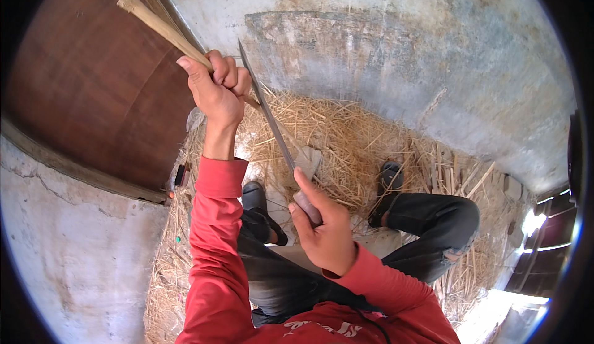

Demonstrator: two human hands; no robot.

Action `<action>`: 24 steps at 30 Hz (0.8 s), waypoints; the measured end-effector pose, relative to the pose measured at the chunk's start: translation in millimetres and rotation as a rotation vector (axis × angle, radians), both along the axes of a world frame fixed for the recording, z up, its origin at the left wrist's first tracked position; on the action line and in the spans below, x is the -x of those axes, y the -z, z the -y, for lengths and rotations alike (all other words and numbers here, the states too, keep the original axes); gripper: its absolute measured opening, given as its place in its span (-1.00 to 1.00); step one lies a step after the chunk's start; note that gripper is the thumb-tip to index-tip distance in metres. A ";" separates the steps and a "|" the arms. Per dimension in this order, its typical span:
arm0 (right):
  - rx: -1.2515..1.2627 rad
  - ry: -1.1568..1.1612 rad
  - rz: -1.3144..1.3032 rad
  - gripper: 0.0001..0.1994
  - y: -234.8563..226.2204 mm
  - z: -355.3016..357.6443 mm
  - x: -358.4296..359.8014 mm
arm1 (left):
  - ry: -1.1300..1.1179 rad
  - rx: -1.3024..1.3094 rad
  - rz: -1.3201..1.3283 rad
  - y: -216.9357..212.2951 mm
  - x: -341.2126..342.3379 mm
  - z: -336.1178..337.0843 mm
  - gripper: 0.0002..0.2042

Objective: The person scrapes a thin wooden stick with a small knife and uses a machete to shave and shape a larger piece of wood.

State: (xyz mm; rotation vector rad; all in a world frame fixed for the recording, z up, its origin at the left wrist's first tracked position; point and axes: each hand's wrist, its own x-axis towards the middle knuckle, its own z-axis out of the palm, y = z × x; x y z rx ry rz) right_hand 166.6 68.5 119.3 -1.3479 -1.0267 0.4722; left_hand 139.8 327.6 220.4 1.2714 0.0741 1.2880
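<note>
Your sleeves [213, 251] are coral red, your trousers [427, 226] dark charcoal grey, your sandals [388, 180] black. The bamboo stick [164, 29] in your left hand [218, 90] is pale tan; the blade [266, 105] in your right hand [325, 229] is dull steel grey. The straw [334, 127] is golden yellow, the wall [433, 53] mottled grey, the door [93, 78] reddish brown.

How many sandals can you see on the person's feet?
2: one dark sandal on the foot at lower centre-left, beside the straw; the other sandal on the foot to the right, resting on the straw.
</note>
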 end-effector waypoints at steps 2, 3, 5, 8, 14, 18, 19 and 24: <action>0.026 0.070 0.044 -0.46 40.1 -6.4 7.4 | -0.119 0.029 0.021 -2.4 1.6 1.1 -0.33; 0.138 0.066 -0.022 -0.46 63.6 -2.2 5.4 | -0.138 0.020 0.030 -1.4 5.9 -4.2 -0.33; 0.280 0.059 -0.152 -0.47 100.6 6.1 -6.7 | -0.134 0.016 0.038 -0.6 8.8 -4.7 -0.34; 0.257 0.040 -0.257 -0.47 96.6 6.6 -10.0 | -0.130 0.043 0.044 -2.6 5.4 2.0 -0.33; -0.035 0.025 -0.059 -0.44 -10.3 -11.4 29.6 | -0.326 0.040 0.085 -3.4 -8.9 8.2 -0.34; 0.038 0.110 -0.093 -0.47 90.5 -22.6 42.0 | -0.480 0.052 0.107 -2.3 -3.6 1.9 -0.35; 0.223 0.065 -0.193 -0.48 123.2 -11.7 35.2 | -0.521 0.030 0.092 -2.5 0.1 2.1 -0.37; 0.403 0.204 -0.339 -0.45 267.5 24.9 4.2 | -0.441 0.026 0.106 0.3 7.9 -1.7 -0.38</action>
